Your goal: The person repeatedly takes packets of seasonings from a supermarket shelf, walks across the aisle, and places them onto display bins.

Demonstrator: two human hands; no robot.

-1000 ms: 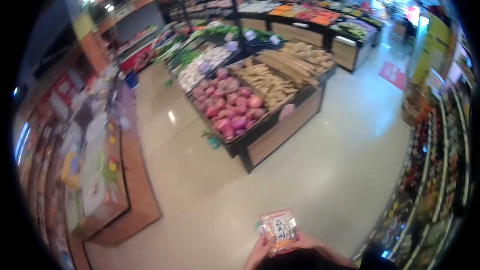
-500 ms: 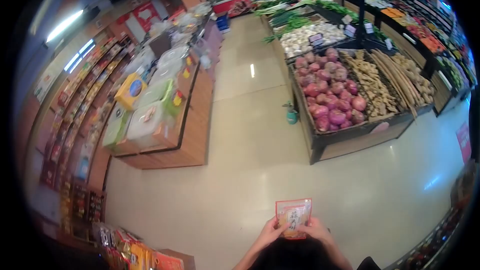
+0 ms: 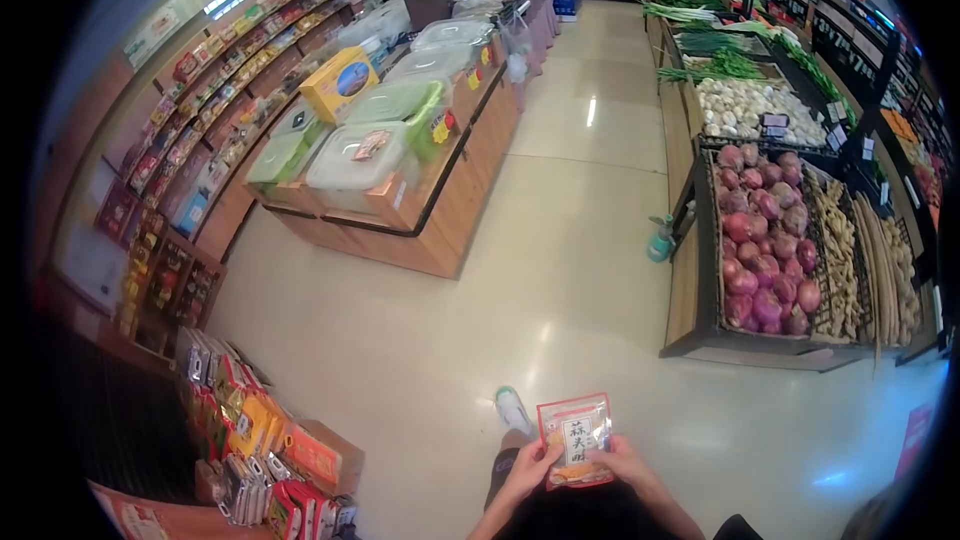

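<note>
Between my two hands is a small flat snack packet [image 3: 576, 438], clear with a red border and a white label bearing dark Chinese characters. My left hand [image 3: 527, 470] pinches its left lower edge. On the opposite side, my right hand [image 3: 628, 462] grips the right edge, thumb over the front. The packet is upright, its face turned toward me, in front of my dark clothing. One of my shoes [image 3: 513, 410], white with a green patch, shows on the floor just beyond the left hand.
A produce stand with red onions [image 3: 765, 240], ginger and garlic [image 3: 745, 108] is at right, a green spray bottle [image 3: 660, 238] beside it. Left stands a wooden counter [image 3: 420, 250] with plastic bins [image 3: 360, 155]. Boxed packages [image 3: 255, 425] fill the lower left. The floor aisle [image 3: 570, 180] runs between.
The view has turned left, so the counter and onion stand sit further right. More packages appear at lower left, and my shoe has come into view. Both hands still hold the packet.
</note>
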